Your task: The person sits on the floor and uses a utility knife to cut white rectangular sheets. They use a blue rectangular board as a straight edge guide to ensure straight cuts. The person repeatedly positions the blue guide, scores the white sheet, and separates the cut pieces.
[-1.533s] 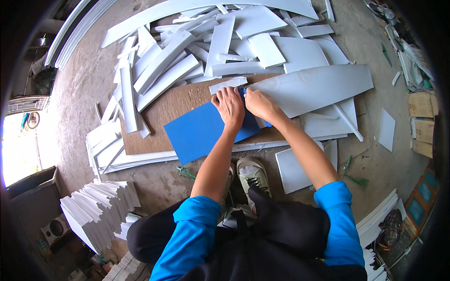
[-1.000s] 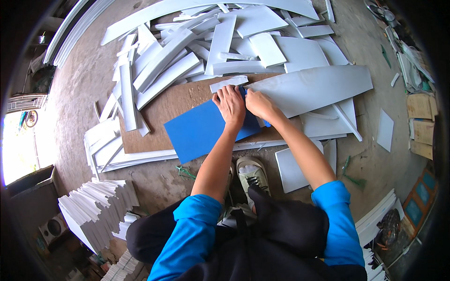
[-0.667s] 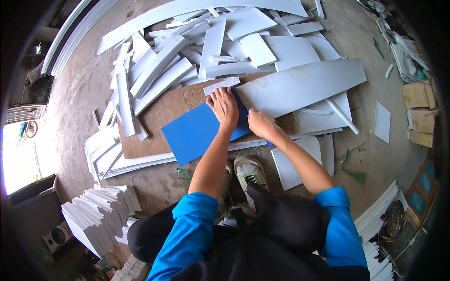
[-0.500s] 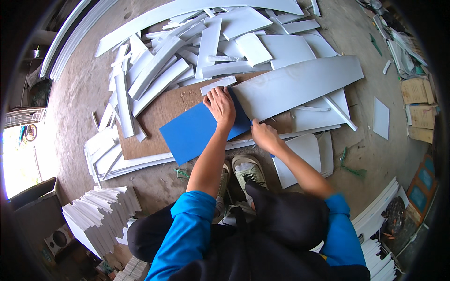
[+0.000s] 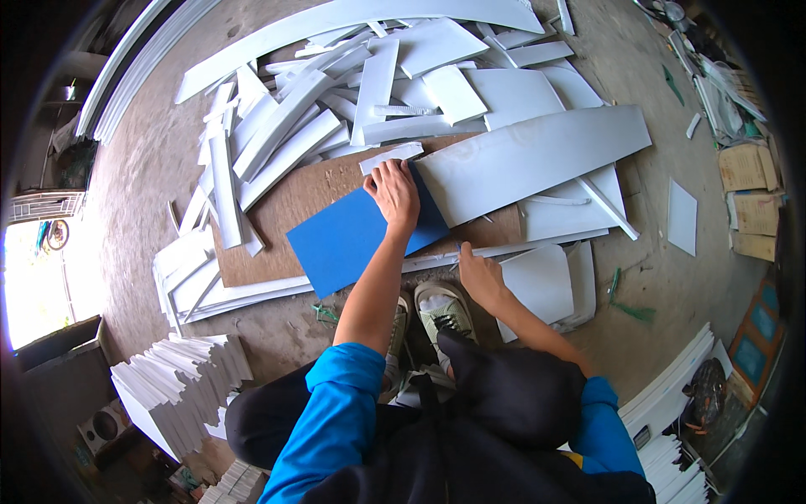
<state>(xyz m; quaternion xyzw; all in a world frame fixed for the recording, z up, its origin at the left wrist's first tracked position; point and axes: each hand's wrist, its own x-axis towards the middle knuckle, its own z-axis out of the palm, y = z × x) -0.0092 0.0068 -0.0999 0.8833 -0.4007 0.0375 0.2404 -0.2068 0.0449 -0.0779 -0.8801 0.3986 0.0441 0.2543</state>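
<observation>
My left hand (image 5: 393, 195) presses on a flat blue rectangular board (image 5: 336, 237), its fingers bent near the far edge and holding nothing. The blue board lies over a brown wooden board (image 5: 290, 197) and against a long white panel (image 5: 537, 155). A small white strip (image 5: 391, 157) lies just beyond my left fingertips. My right hand (image 5: 480, 275) is closed, off the near right corner of the blue board and apart from it. A thin knife-like tool (image 5: 459, 247) shows at its fingers; most of it is hidden.
White offcuts (image 5: 285, 126) are heaped beyond the boards. Stacked white pieces (image 5: 180, 386) stand at the near left. White sheets (image 5: 541, 281) lie beside my right hand. Cardboard boxes (image 5: 751, 189) line the right side. My shoes (image 5: 443, 311) are close to the boards' near edge.
My right hand has drawn back toward me, away from the seam between the blue board and the white panel. My left hand remains on the blue board.
</observation>
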